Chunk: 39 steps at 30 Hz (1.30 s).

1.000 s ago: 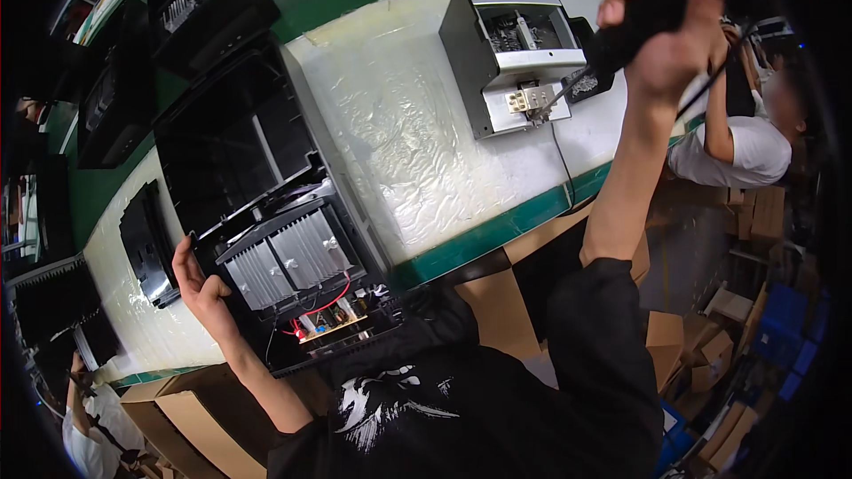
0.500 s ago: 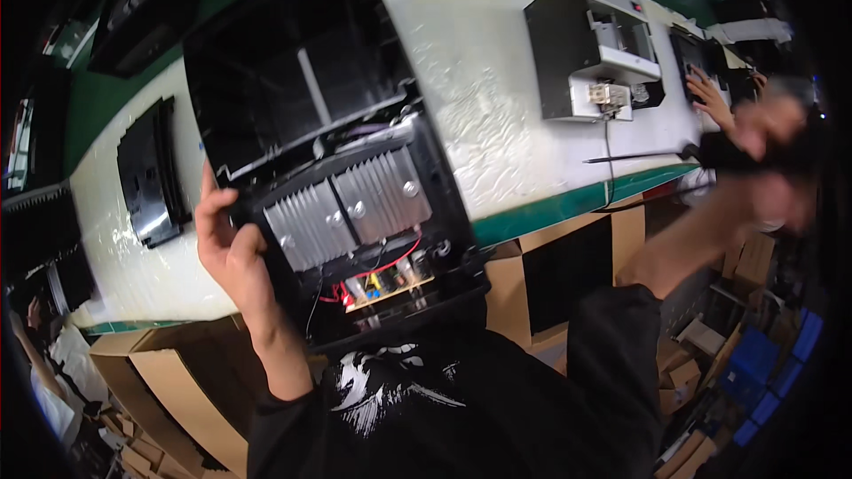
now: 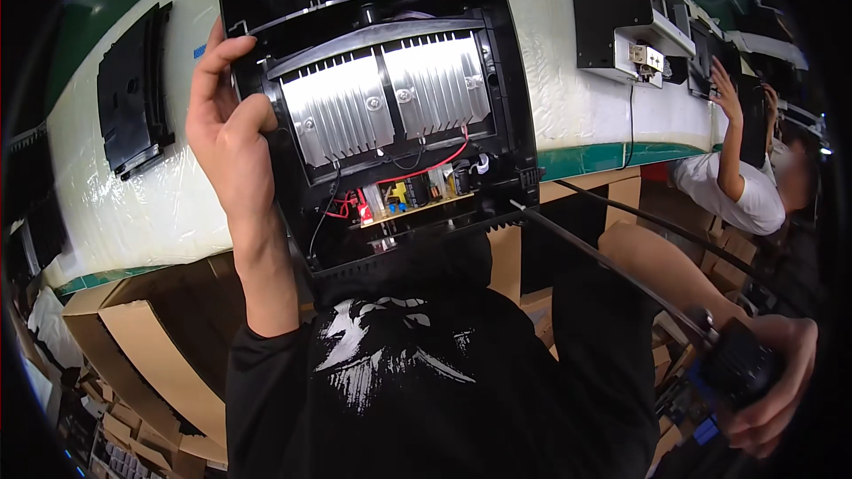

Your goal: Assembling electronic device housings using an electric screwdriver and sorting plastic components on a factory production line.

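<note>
An open black housing (image 3: pixel 522 102) stands tilted in front of me. Inside it are two finned silver heat sinks (image 3: pixel 342 111), a curved metal bar above them and a small circuit board (image 3: pixel 417 200) with red and black wires. My left hand (image 3: pixel 235 142) is closed round the housing's left edge, its thumb by the heat sinks. At the lower right, my right hand (image 3: pixel 781 381) grips the black handle of a long-shafted screwdriver (image 3: pixel 738 362), probably a powered one. The shaft points up and left, its tip by the housing's lower right corner, apart or touching I cannot tell.
A black panel (image 3: pixel 133 93) lies on the white-covered bench (image 3: pixel 191 204) at left. To the right stands a black and white box-shaped machine (image 3: pixel 608 13) with a cord. Beyond it a co-worker in a white sleeve (image 3: pixel 723 195) works. Cardboard boxes (image 3: pixel 164 359) stand below the bench's green edge.
My right hand has come down and nearer with the screwdriver, its tip now by the housing. The housing appears higher in view and more upright. My left hand keeps its hold.
</note>
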Tool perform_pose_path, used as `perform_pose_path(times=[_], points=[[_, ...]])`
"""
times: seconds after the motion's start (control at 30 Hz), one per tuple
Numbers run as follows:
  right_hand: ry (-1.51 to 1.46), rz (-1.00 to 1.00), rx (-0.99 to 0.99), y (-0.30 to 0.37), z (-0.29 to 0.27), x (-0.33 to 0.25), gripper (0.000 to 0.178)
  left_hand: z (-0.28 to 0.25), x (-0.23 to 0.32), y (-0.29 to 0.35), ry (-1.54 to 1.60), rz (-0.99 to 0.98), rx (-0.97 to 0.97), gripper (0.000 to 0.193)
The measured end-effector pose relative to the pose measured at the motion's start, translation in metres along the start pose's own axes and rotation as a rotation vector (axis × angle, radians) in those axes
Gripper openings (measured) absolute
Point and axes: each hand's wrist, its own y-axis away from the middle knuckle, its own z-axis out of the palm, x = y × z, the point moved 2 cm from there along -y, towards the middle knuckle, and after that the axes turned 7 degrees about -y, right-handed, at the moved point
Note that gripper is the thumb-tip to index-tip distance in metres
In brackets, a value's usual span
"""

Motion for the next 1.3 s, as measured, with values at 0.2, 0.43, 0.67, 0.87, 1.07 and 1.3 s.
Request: perform_pose_path(times=[0.2,0.43,0.67,0.87,1.07,1.3], points=[[0.296,0.569,0.129,0.041,0.017,0.008,0.021,0.002,0.001,0.001,0.035,-0.009,-0.005,0.05],[0.62,0.592,0.122,0.077,0.021,0.026,0.03,0.002,0.001,0.002,0.008,-0.005,-0.013,0.049],[0.654,0.564,0.135,0.072,0.031,0.003,0.047,0.0,-0.002,0.0,0.007,0.019,-0.011,0.047],[0.673,0.54,0.159,0.088,0.023,0.011,0.066,0.0,0.001,0.003,0.013,0.004,-0.028,0.046],[0.712,0.537,0.18,0.112,0.022,0.054,0.086,0.003,0.002,0.002,-0.031,0.015,-0.023,0.045],[0.709,0.58,0.199,0.113,0.023,0.044,0.085,0.008,0.004,0.003,-0.022,0.006,-0.036,0.046]])
